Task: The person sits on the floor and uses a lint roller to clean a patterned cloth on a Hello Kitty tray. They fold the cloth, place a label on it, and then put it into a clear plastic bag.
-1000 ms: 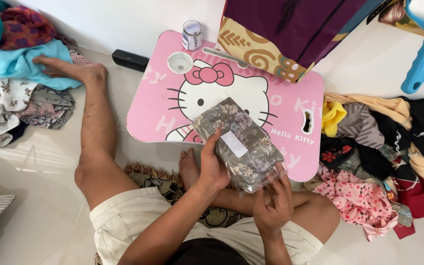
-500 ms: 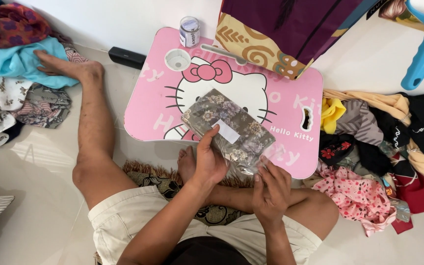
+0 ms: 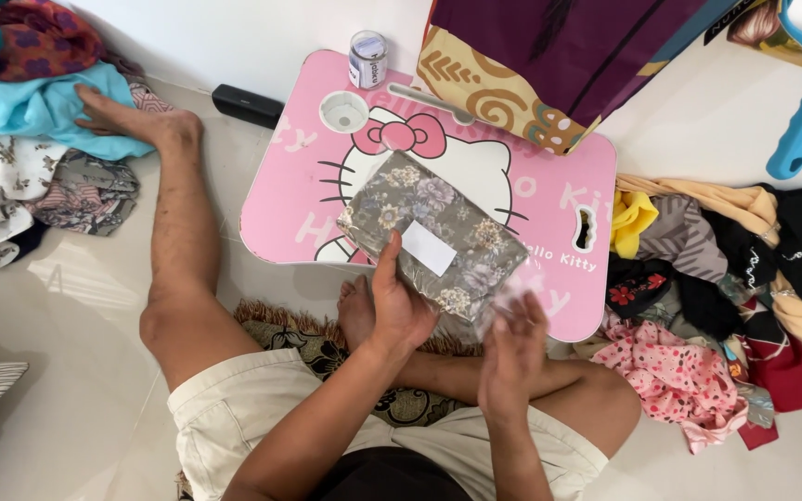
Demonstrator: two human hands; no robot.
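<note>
Floral packet (image 3: 438, 243): flat, clear-wrapped, grey cloth with pale flowers, white label on top. It lies tilted across the front edge of the pink lap table (image 3: 549, 199), its near end over the edge toward me.

My left hand (image 3: 399, 304): clamped on the packet's near left edge, thumb on top beside the label.

My right hand (image 3: 512, 348): at the packet's near right corner, fingers spread on the loose clear wrap; blurred, so I cannot tell whether it grips.

Pink lap table: cartoon cat face print, round cup recess (image 3: 343, 110) at the back left.

Small jar (image 3: 368, 58): upright at the table's back edge.

Purple and patterned fabric (image 3: 549, 65): overhanging the table's back right.

Clothes pile (image 3: 726, 297): on the floor, right of the table.

Second clothes pile (image 3: 30, 139): far left, by my outstretched foot.

Patterned rug (image 3: 327, 339): under my legs.
</note>
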